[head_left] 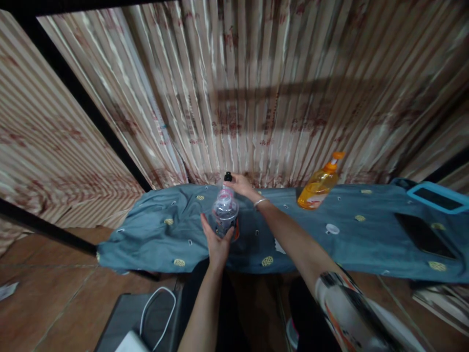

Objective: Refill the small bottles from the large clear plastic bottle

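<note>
Standing nearly upright on the blue-grey cloth (315, 244) that covers the counter, the clear plastic bottle (225, 211) has its long axis vertical, only a little tilted away from the person, with its black cap (228, 176) at the far upper end. The left hand (217, 239) is on the near side of the bottle and wraps the lower body from below, fingers curled around it in a firm hold. The right hand (240, 185) comes from the right side and reaches over the top; its fingers are closed about the neck just beside the cap, though I cannot tell if they pinch the cap itself. So the bottle stands between both hands, the left one lower and nearer to the person, the right one higher and farther. A silver bracelet (261, 202) sits on the right wrist. Well apart to the right, an orange pump bottle (319, 185) leans on the same cloth, and a dark phone (425, 236) lies near a blue-framed tablet (437, 198) at the far right.
</note>
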